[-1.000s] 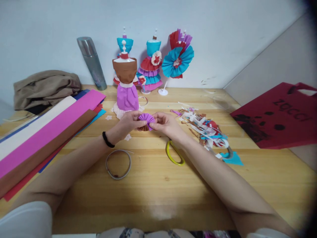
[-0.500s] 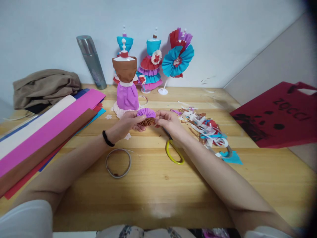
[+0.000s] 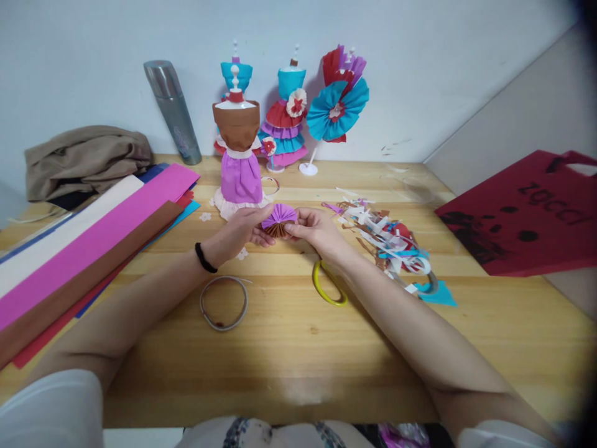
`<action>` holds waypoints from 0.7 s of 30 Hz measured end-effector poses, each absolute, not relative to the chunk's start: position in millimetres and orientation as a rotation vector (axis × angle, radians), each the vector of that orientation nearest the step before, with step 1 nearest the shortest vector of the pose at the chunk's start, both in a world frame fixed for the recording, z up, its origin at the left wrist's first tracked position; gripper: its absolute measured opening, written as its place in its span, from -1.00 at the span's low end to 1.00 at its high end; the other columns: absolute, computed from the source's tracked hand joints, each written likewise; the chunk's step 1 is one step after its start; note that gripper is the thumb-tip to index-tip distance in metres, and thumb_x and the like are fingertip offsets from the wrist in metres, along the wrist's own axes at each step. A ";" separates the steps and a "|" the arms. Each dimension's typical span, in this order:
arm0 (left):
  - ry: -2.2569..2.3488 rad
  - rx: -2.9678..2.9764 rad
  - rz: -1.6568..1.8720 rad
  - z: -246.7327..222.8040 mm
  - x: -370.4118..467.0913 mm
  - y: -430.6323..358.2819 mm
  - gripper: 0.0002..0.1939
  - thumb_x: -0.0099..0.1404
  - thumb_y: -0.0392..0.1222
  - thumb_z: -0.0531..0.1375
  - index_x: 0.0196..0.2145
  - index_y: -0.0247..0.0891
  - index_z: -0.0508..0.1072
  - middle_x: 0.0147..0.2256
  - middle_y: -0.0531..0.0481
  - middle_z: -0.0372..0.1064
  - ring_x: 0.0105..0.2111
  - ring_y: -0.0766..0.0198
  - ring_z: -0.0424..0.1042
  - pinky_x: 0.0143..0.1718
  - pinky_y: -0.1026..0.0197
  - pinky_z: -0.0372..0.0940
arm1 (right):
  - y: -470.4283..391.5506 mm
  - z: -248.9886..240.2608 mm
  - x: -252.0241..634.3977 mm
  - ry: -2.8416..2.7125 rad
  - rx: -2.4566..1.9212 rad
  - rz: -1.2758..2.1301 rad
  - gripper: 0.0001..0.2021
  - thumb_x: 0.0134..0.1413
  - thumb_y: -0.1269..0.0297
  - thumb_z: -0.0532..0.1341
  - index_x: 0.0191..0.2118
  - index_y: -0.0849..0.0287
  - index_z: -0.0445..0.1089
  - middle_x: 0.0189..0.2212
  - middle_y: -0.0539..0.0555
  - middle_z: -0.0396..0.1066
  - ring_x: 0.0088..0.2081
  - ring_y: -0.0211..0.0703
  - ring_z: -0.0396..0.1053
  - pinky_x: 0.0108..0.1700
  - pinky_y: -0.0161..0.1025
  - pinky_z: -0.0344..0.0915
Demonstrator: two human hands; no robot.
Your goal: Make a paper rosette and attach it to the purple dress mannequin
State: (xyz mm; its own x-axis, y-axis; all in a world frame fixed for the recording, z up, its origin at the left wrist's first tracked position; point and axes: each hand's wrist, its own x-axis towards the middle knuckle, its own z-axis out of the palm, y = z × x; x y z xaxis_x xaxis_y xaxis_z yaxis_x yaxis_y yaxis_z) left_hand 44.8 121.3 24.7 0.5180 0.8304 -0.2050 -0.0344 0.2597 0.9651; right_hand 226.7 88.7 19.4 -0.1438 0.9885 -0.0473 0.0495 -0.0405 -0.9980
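Both hands are on one pleated paper rosette (image 3: 278, 213), purple on the top half, brown below. It's held above the counter (image 3: 289, 354), just in front of the dress form in brown and purple (image 3: 240, 177).

Right hand (image 3: 319, 231): fingers pinch the rosette's lower right edge, thumb on the near face. Left hand (image 3: 245, 227): fingers hold the left edge, thumb at the top, others curled lower down. Can't tell how firm that grip is. Black band (image 3: 205, 257) on the left wrist.

Nearby: yellow loop handle (image 3: 318, 287) lies by the right wrist, remainder hidden by the arm. Thin grey coil (image 3: 222, 328) lies flat, near the left forearm. Small white flower cutout (image 3: 242, 253) just below the left hand, another (image 3: 205, 216) further left.

Paper scraps (image 3: 394, 239) are heaped to the right, coloured sheets (image 3: 97, 249) overlap on the left. Three more decorated forms stand at the wall; the rightmost carries a big blue pleated flower (image 3: 321, 118).
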 end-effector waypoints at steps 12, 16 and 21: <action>0.881 1.319 0.818 27.5 44.0 115.5 -0.71 0.14 -0.04 0.33 -0.48 -0.36 0.47 -0.53 0.02 0.40 -0.54 0.41 0.38 -0.50 0.38 0.32 | 85.3 24.5 223.2 -1.299 -1.151 1.393 -0.74 -0.26 0.15 0.40 -0.42 0.18 0.43 -0.51 -0.04 0.46 -0.47 -0.28 0.36 -0.37 -0.28 0.27; 0.839 1.249 0.788 28.2 46.0 115.2 -0.64 0.16 0.06 0.32 -0.43 -0.37 0.50 -0.51 -0.03 0.45 -0.53 0.36 0.43 -0.48 0.33 0.38 | 84.9 26.1 221.3 -1.308 -1.114 1.424 -0.72 -0.27 0.13 0.39 -0.38 0.16 0.46 -0.47 -0.01 0.50 -0.44 -0.24 0.40 -0.34 -0.26 0.30; 0.845 1.145 0.760 28.1 44.5 118.6 -0.46 0.22 0.28 0.20 -0.44 -0.35 0.48 -0.53 -0.09 0.47 -0.58 0.31 0.44 -0.52 0.29 0.38 | 85.7 24.3 223.2 -1.297 -1.120 1.394 -0.69 -0.27 0.10 0.40 -0.37 0.17 0.47 -0.50 -0.02 0.47 -0.46 -0.26 0.37 -0.36 -0.28 0.29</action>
State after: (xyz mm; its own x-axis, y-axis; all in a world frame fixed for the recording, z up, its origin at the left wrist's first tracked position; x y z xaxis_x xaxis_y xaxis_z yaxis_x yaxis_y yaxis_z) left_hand 44.5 118.6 28.1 0.4827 0.8581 -0.1750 -0.0829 0.2438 0.9663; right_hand 223.2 85.7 24.3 -0.1855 0.9819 -0.0391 -0.0315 -0.0457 -0.9985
